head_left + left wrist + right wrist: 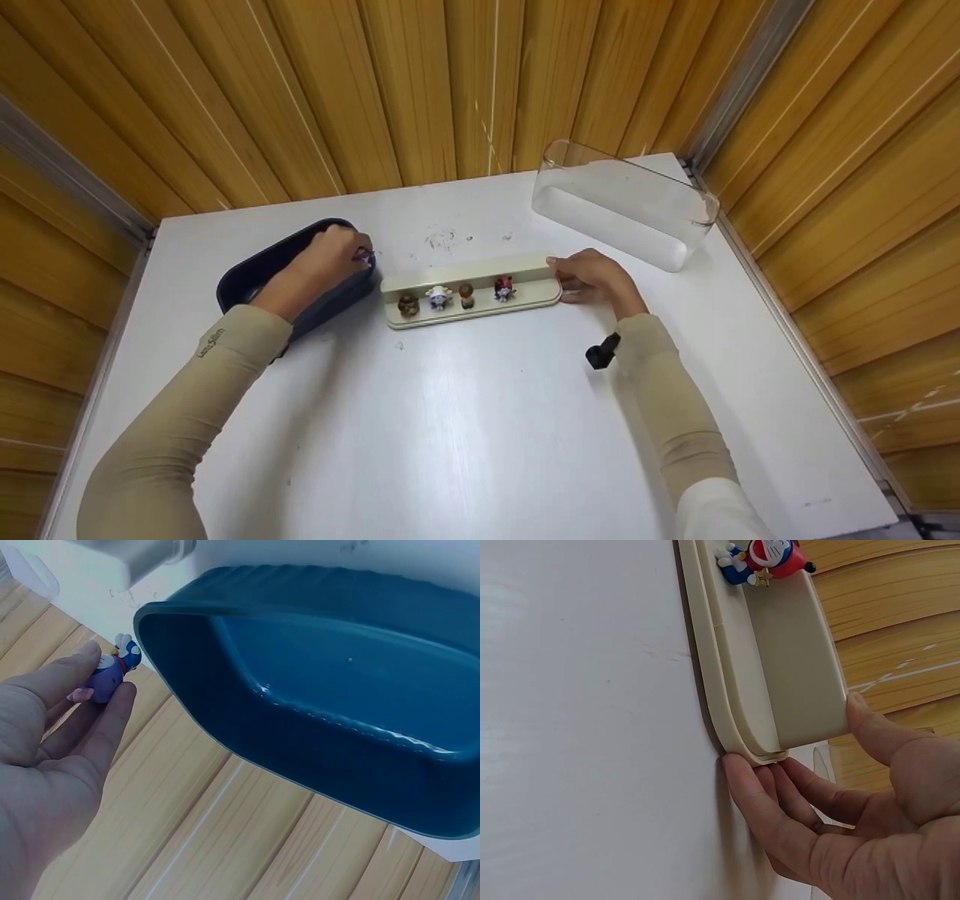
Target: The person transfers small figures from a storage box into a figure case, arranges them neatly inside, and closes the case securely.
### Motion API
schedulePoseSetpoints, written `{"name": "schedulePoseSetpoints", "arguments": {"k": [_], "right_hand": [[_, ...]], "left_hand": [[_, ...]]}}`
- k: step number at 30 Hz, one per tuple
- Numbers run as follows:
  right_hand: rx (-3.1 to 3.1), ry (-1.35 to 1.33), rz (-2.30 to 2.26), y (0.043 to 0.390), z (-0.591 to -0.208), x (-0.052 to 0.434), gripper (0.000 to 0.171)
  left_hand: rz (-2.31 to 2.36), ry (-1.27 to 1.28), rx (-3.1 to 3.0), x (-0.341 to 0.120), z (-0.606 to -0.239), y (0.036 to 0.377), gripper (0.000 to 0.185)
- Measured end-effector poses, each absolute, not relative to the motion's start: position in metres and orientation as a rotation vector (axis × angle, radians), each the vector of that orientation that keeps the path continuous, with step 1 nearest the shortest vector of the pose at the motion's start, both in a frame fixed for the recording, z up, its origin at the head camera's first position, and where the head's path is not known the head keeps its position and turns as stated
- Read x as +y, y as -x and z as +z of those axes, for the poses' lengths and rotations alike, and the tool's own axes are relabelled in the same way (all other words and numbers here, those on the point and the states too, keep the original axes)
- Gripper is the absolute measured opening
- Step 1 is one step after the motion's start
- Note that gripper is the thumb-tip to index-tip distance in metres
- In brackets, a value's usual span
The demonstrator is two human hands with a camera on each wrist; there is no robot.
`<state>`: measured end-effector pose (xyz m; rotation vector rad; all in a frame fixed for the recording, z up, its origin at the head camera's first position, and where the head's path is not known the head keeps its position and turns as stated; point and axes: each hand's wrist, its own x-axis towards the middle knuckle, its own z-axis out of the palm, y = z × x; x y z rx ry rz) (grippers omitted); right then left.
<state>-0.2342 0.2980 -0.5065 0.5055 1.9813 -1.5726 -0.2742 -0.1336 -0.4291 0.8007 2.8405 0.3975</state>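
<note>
My left hand (326,259) is over the right side of a dark blue plastic tub (337,304). Thumb and fingers pinch a small purple-and-blue toy figurine (107,681), held just outside the tub's rim in the left wrist view. To the right of the tub lies a long cream display stand (484,271) with a raised back step. My right hand (600,277) grips its right end, thumb on the step and fingers at the lower edge. Several figurines stand in a row on its lower ledge, among them a red-and-blue one (769,559) nearest that hand.
A clear, long, round-ended cover (622,210) stands at the back right of the white table (465,420). Wood-pattern panels (420,90) enclose the back and sides. A black piece (602,351) sticks out at the right wrist.
</note>
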Motion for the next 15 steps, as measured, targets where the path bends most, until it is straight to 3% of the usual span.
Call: {"name": "schedulePoseSetpoints", "arguments": {"k": [15], "right_hand": [[1.981,-0.459,-1.577,0.235,-0.507,0.301,0.053]], "left_hand": [[0.351,-0.897,2.857,-0.118,-0.422,0.273,0.016]]}}
